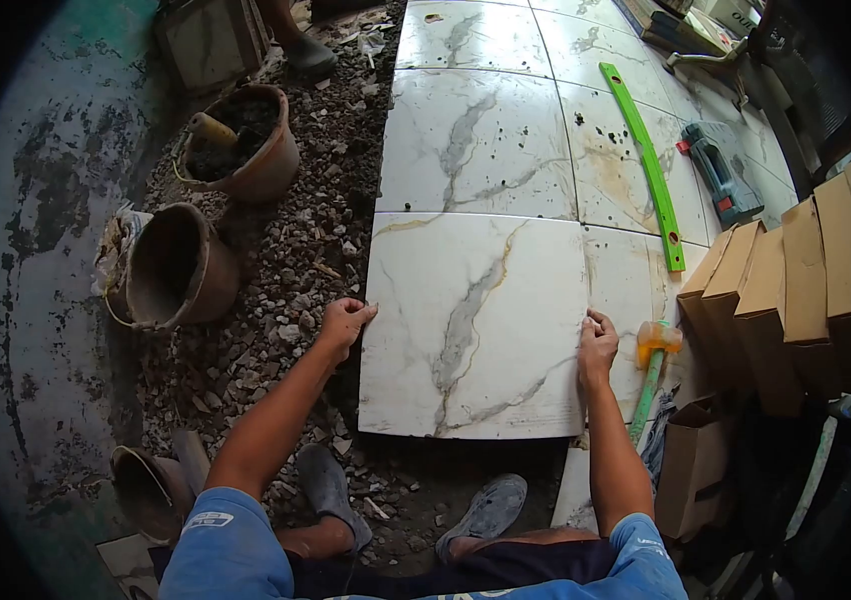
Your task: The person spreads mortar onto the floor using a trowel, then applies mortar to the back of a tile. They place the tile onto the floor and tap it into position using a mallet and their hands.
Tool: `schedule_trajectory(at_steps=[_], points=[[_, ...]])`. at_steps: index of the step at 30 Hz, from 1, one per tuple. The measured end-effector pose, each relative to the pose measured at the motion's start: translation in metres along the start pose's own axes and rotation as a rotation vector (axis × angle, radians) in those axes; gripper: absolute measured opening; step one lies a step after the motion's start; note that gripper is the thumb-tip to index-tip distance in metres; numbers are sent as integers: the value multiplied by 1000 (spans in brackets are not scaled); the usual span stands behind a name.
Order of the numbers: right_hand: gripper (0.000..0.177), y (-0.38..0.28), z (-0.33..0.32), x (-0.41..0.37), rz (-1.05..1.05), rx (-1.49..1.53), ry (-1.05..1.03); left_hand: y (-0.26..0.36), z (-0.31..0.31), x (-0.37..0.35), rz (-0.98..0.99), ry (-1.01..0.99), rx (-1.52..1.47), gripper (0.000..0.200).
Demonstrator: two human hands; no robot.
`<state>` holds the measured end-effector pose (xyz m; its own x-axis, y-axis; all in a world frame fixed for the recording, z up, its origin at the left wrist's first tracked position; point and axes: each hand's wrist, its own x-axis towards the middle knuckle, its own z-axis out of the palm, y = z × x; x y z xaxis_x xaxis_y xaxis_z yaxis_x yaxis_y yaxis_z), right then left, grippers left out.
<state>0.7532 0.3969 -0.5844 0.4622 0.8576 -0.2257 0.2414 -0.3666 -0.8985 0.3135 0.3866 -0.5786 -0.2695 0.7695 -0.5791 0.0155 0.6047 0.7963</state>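
Observation:
A large white marble-patterned floor tile (406, 330) with grey and gold veins lies in front of me, its far edge against the row of laid tiles (521, 140). My left hand (346, 326) pinches its left edge about halfway along. On the opposite side, my right hand (598, 348) has its fingers closed at the right edge, with the fingertips partly hidden. A mallet (658, 345) with an orange head and green handle rests just right of my right hand. The near edge of the tile shows a dark gap beneath it.
A green spirit level (646, 165) and a teal power tool (721, 172) lie on the tiles. Cardboard boxes (796, 280) stand at right. Left, on rubble (276, 290), are a bucket with a handled tool (271, 155), another bucket (211, 270) and a person's foot (308, 55).

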Motion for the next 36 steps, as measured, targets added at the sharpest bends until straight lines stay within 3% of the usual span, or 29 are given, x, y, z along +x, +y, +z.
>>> schedule_trajectory(at_steps=[9,21,23,24,25,26,27,29,31,33,36], points=[[22,-8,2,-5,-22,-18,11,4,-2,1,-10,-1,35,16],[27,-18,0,-6,-19,-350,19,-4,-2,10,-55,74,124,21],[28,-33,-1,-13,-171,-503,23,-2,-2,10,-55,83,136,22],[32,-45,-4,-16,-93,-623,-75,2,-2,12,-54,71,143,22],[32,-62,-5,-23,-83,-623,-69,8,-4,12,-34,42,344,24],[34,-78,-6,-29,-239,-700,-14,16,-5,11,-11,15,546,26],[37,-87,-4,-34,-397,-776,39,35,1,2,-11,10,553,26],[38,-94,8,-39,-489,-781,17,79,27,-13,564,139,1206,48],[39,-92,23,-44,-642,-772,-41,92,47,2,840,-27,1278,72],[40,-86,29,-49,-613,-762,-97,106,79,11,877,-177,1357,86],[54,-67,-12,-47,-538,-701,167,92,120,36,989,-155,1396,98]])
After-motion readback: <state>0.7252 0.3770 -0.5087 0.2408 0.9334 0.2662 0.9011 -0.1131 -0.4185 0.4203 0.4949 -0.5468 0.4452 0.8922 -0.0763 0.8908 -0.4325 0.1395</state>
